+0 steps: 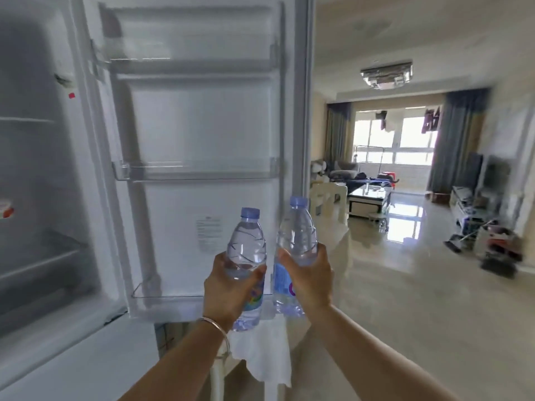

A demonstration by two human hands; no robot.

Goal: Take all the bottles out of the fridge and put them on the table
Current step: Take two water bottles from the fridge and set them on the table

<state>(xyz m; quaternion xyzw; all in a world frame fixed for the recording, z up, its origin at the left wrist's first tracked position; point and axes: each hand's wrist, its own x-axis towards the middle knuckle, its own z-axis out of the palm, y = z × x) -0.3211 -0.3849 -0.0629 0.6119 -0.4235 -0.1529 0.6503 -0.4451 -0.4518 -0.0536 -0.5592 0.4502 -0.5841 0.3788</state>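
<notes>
Two clear water bottles with pale blue caps are held upright in front of the open fridge door [199, 125]. My left hand [228, 287] grips the left bottle [247, 247] around its middle. My right hand [308, 280] grips the right bottle [298, 235] around its middle. The two bottles stand side by side, almost touching, just above the lowest door shelf [162, 296]. The door shelves hold no bottles that I can see. The fridge interior [31, 169] at the left is blurred, with a small red and white item at its left edge.
A white cloth [263, 351] hangs over a white rail below the hands. To the right a glossy tiled floor [405, 285] leads into a living room with a coffee table [369, 198], a sofa and clutter along the right wall.
</notes>
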